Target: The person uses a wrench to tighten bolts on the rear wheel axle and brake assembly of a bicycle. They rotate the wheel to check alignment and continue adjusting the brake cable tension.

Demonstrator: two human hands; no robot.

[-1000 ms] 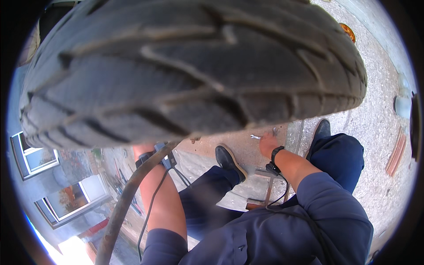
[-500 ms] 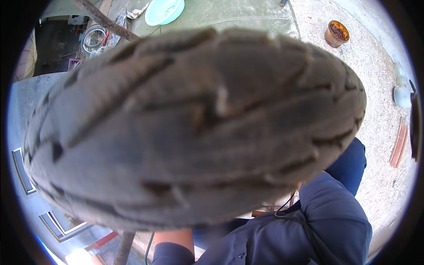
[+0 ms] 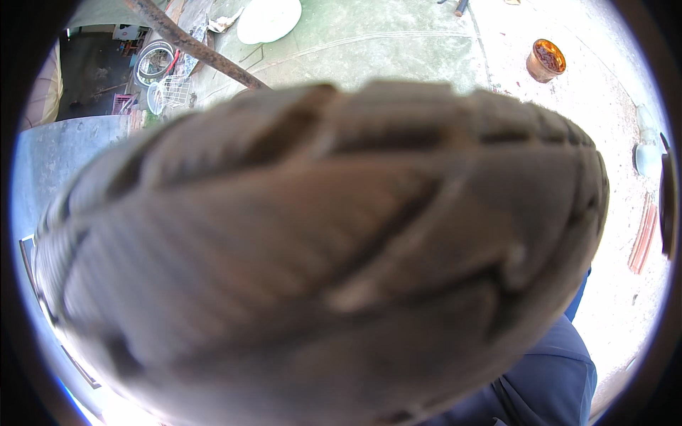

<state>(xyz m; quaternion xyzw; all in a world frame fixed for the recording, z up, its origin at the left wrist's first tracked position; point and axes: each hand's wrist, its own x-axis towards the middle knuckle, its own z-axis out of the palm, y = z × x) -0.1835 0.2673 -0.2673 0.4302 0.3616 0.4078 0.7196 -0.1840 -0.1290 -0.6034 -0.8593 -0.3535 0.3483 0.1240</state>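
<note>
A worn black tyre (image 3: 320,255) fills most of the head view, very close and blurred, its grooved tread facing me. A rusty metal bar (image 3: 190,44) runs from the top left down behind it. At the lower right, part of my dark blue shirt sleeve (image 3: 550,373) shows past the tyre. Neither of my hands can be seen; the tyre covers the area where they would be, so what they hold or touch is hidden.
Beyond the tyre are a round pale basin (image 3: 268,20), an orange-brown pot (image 3: 545,60), white jugs (image 3: 646,160), reddish strips (image 3: 643,238) on the concrete ground (image 3: 369,50), bicycle rims (image 3: 153,58) and a wire basket (image 3: 176,92) by a dark opening.
The tyre has shifted downward in the view, its tread turned, uncovering the yard at the top. It now hides both my forearms and my right hand, which held a wrench a second ago.
</note>
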